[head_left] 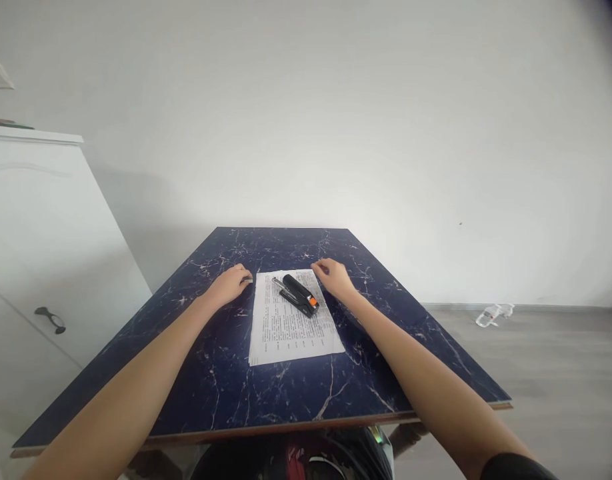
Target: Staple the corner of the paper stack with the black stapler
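Note:
Printed paper sheets (276,348) lie on the dark blue marbled table (296,393). On top of them rests a black stapler (305,301) with an orange patch; it is opened up, its metal channel swung out beside the black cover. Just left of the paper's far edge, my left hand (229,285) is closed, pinching a small pale strip (248,281), too small to tell more. My right hand (336,277) is at the paper's far right corner, fingers curled together. Whether anything is between those fingertips cannot be made out.
A white cabinet (46,233) with a dark handle (50,320) stands left of the table. Behind the table rises a plain wall (306,120). A crumpled clear plastic wrapper (492,315) lies on the grey floor (546,367) to the right.

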`<state>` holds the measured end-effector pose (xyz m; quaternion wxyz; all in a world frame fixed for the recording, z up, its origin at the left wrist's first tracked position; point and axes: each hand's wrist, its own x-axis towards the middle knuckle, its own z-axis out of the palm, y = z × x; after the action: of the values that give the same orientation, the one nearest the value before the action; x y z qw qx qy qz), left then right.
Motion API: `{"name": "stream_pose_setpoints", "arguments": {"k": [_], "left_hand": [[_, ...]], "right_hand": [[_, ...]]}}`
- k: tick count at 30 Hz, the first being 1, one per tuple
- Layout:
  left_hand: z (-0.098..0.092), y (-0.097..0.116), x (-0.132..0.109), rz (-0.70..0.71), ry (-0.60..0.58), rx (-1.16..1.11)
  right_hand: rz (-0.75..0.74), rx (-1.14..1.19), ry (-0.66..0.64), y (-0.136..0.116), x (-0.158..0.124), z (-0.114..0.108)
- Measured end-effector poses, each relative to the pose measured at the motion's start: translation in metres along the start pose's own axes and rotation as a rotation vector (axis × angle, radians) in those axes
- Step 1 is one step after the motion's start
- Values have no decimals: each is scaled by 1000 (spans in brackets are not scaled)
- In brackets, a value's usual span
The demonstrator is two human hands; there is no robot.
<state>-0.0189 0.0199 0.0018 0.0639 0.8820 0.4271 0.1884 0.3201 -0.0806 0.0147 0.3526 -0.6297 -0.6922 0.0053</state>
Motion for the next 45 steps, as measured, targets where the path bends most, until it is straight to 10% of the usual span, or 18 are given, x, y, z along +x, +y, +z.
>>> {"name": "stream_pose_setpoints", "arguments": {"k": [15, 22, 45], "left_hand": [[-15, 61, -13, 79, 189, -438], [-7, 77, -16, 137, 21, -488], [-20, 52, -18, 155, -273, -528]], "right_hand": [[-91, 124, -325, -59, -24, 3], [-164, 158, -365, -58, -27, 8], [-187, 249, -412, -51, -26, 6]]}}
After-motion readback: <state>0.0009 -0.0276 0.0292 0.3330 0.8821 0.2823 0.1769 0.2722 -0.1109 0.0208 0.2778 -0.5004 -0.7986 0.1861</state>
